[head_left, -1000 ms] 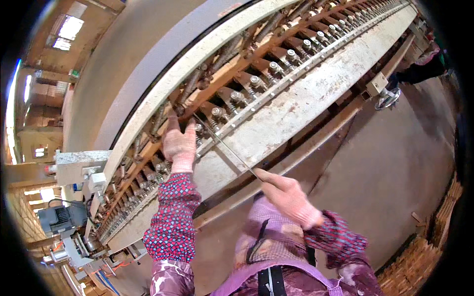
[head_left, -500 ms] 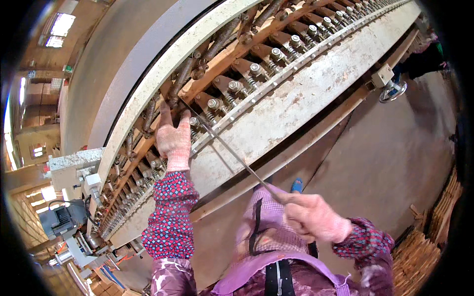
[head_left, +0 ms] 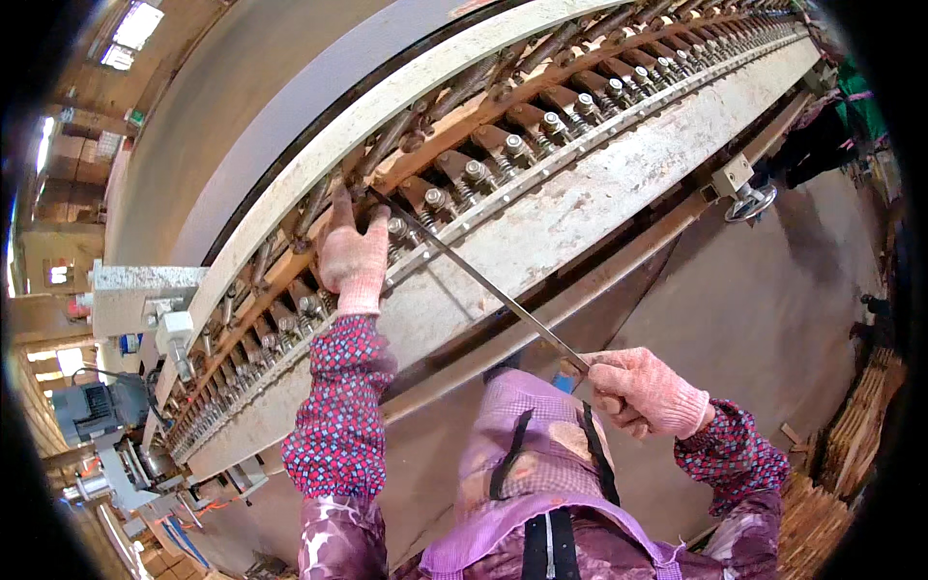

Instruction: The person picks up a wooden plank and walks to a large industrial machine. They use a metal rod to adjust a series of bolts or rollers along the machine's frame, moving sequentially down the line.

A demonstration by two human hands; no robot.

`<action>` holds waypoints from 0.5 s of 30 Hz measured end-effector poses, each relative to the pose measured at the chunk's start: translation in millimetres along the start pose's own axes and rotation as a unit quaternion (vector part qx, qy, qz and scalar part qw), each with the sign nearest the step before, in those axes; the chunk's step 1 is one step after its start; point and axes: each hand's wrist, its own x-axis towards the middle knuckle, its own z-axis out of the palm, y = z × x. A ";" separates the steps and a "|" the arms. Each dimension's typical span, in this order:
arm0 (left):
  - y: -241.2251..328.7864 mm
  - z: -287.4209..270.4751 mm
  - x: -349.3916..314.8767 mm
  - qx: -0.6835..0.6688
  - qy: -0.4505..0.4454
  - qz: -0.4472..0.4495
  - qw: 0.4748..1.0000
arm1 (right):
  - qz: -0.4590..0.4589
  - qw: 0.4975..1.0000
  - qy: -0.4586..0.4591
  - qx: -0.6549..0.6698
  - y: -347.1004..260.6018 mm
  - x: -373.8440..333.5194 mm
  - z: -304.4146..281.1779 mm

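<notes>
My right hand [head_left: 646, 391], in a pale pink knit glove, is closed around the near end of a long thin metal rod [head_left: 493, 290]. The rod slants up and left across the machine's pale beam [head_left: 599, 208]. Its far tip reaches the gap beside my left hand [head_left: 353, 253], among the coil springs. That hand wears the same kind of glove, with thumb and forefinger spread; its other fingers are partly hidden. Close to those fingertips are a rusty coil spring [head_left: 387, 140] and the end of a wooden strip [head_left: 440, 133]. Beside my left thumb runs a row of spring-loaded bolts [head_left: 477, 172].
A curved pale rail [head_left: 324, 135] borders the springs on the far side. A handwheel [head_left: 752, 205] juts from the beam at right. At left are a grey motor [head_left: 92, 411] and a metal bracket [head_left: 145, 290]. Stacked wood [head_left: 860, 416] stands at lower right; another person's dark clothing [head_left: 817, 145] shows beyond.
The view has shifted, bringing more of the bolt row in. My right hand has moved slightly right and up, still holding the rod. My left hand stays by the springs.
</notes>
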 end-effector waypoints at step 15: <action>43.1 -19.1 -124.5 -0.252 0.053 0.071 0.964 | -0.278 0.834 0.275 -0.389 84.0 -2.5 47.0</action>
